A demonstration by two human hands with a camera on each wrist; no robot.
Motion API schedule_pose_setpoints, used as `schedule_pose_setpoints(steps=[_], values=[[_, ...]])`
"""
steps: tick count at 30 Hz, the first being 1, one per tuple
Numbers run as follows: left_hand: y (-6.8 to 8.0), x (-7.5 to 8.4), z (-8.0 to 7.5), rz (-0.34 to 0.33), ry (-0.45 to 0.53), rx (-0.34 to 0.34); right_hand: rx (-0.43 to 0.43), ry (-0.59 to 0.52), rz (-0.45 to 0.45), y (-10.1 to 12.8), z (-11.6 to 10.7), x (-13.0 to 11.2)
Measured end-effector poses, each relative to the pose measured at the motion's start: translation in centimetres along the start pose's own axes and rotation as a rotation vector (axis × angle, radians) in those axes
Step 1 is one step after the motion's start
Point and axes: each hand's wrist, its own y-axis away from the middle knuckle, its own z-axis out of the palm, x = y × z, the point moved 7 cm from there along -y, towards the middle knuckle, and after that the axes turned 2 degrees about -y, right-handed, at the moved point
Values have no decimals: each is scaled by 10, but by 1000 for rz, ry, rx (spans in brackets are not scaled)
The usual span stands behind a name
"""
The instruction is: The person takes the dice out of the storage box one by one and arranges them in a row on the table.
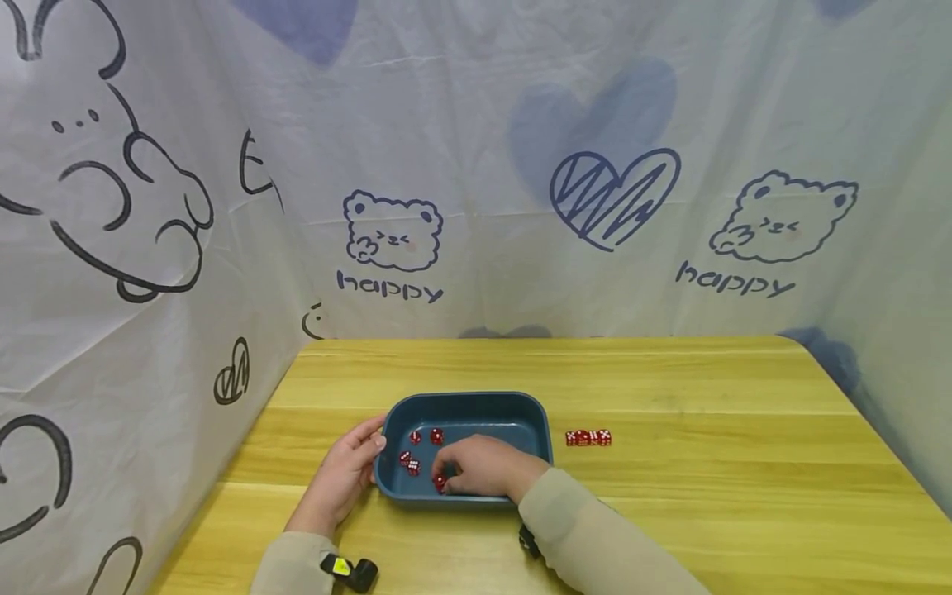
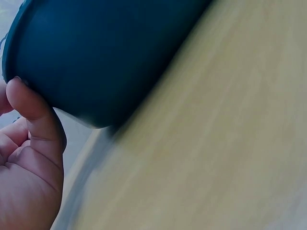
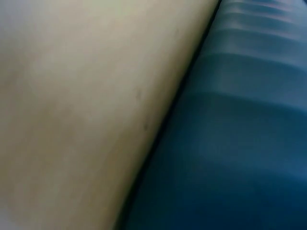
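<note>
- We read "happy" (image 1: 390, 286) under left bear drawing (image 1: 392, 231), white sheet (image 1: 483, 165)
- Same word under right bear drawing (image 1: 788, 216)
- Red dice (image 1: 571, 439) pips: too small for us

My right hand (image 1: 487, 464) hides part of the floor of the blue tray (image 1: 416, 501), and its fingers partly cover the die (image 1: 440, 480) they pinch. My right sleeve (image 1: 610, 537) covers the tray's near right corner and, like my left sleeve (image 1: 293, 564), is cut off nearest me. From my right wrist, tray and table (image 3: 72, 120) blur.
</note>
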Motion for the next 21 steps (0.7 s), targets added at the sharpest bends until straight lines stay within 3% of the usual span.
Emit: schedule_pose_setpoints(steps=[9, 21], values=[[1, 1, 0, 10, -3, -4, 16, -16, -13, -1, -2, -1], [1, 0, 0, 15, -3, -16, 140, -122, -41, 4, -18, -3]])
